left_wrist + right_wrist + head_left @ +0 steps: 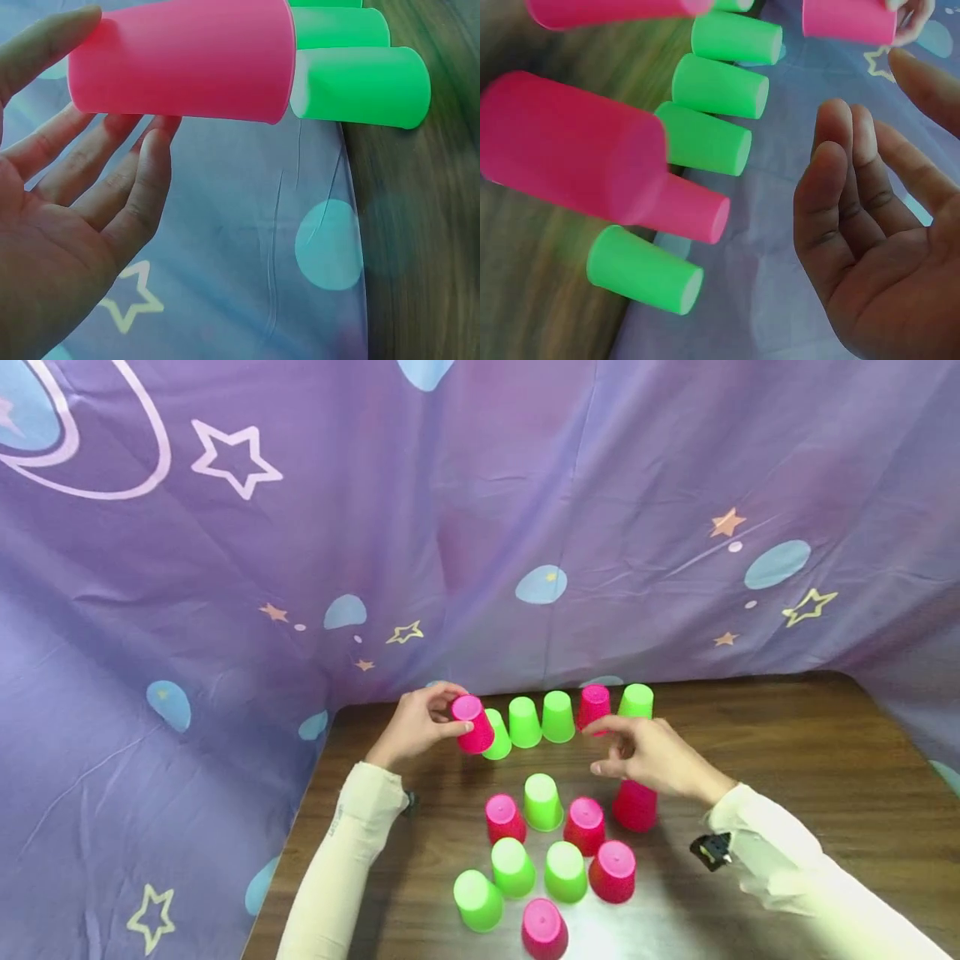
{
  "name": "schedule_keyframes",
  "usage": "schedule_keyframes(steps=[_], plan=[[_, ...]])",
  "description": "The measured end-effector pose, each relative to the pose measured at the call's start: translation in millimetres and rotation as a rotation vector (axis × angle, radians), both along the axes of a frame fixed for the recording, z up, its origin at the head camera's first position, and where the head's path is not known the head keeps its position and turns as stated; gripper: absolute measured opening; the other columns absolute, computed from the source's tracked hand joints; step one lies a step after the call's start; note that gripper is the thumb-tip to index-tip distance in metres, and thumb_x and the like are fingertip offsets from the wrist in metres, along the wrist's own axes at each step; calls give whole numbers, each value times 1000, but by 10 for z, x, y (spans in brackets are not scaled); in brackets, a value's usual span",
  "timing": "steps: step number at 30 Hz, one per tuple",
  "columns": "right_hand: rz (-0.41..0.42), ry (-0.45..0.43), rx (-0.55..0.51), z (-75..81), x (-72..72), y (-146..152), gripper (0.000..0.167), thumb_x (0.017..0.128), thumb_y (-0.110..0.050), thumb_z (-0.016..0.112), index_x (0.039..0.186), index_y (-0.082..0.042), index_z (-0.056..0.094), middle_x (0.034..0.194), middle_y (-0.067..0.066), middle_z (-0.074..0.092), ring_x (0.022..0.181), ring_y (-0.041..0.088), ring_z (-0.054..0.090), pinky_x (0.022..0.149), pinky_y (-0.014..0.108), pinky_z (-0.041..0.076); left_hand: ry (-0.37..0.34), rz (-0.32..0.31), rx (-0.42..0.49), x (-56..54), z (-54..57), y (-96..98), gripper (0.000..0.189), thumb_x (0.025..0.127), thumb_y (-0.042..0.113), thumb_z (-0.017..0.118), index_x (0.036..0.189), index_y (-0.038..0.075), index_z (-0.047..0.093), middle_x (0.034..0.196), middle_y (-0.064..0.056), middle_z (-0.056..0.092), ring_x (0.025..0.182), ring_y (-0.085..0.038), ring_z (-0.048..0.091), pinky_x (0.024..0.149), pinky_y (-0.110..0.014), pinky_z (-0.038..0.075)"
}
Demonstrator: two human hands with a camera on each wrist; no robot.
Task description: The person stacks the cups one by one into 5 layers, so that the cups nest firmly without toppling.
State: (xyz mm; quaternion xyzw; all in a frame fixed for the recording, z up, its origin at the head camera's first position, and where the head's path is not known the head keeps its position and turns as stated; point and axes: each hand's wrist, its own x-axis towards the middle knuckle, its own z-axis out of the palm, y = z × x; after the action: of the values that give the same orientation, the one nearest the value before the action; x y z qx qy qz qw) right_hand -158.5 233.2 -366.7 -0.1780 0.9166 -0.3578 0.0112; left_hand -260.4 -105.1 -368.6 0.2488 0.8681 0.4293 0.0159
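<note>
My left hand (420, 722) holds an upside-down pink cup (472, 727) at the far left of the back row, thumb on one side and fingers on the other. In the left wrist view this pink cup (184, 60) is raised, its rim near the top of a green cup (367, 86). My right hand (652, 756) hovers with loosely bent fingers and holds nothing. Below it stands a pink cup (636, 807), partly hidden by the hand. In the right wrist view, the right palm (885, 262) shows with thumb and fingers apart.
Along the back edge stand several green cups (557, 717), a pink cup (594, 706) and another green cup (637, 700). Nearer, more upturned pink cups (613, 871) and green cups (513, 867) stand on the wooden table (810, 760). A purple patterned cloth (480, 527) hangs behind.
</note>
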Motion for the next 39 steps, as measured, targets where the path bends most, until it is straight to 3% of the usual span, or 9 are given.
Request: schedule_keyframes(steps=[10, 17, 27, 39], plan=[[-15, 142, -54, -318, 661, 88, 39, 72, -13, 88, 106, -17, 70, 65, -19, 53, 56, -8, 47, 51, 18, 44, -27, 13, 1, -318, 14, 248, 46, 77, 16, 86, 119, 5, 68, 115, -16, 74, 109, -34, 71, 100, -50, 55], [-24, 238, -109, -599, 965, 71, 41, 70, -12, 89, 105, -16, 69, 67, -21, 52, 59, -12, 45, 50, 13, 42, -68, 27, 6, -487, -35, 383, 49, 77, 17, 86, 120, 5, 67, 116, -17, 73, 109, -34, 70, 100, -53, 54], [-80, 282, -122, -864, 1171, -25, 49, 61, -14, 94, 104, -17, 70, 64, -20, 47, 57, -12, 39, 50, 7, 33, -105, 35, -13, -578, -38, 498, 49, 79, 16, 84, 123, 5, 65, 119, -17, 72, 110, -32, 70, 96, -41, 57], [-186, 311, -62, -953, 1201, -126, 54, 54, -15, 96, 101, -20, 69, 64, -19, 44, 58, -12, 34, 54, 7, 29, -136, 29, -43, -623, -90, 562, 48, 80, 15, 83, 124, 5, 65, 121, -17, 72, 110, -32, 70, 97, -40, 58]])
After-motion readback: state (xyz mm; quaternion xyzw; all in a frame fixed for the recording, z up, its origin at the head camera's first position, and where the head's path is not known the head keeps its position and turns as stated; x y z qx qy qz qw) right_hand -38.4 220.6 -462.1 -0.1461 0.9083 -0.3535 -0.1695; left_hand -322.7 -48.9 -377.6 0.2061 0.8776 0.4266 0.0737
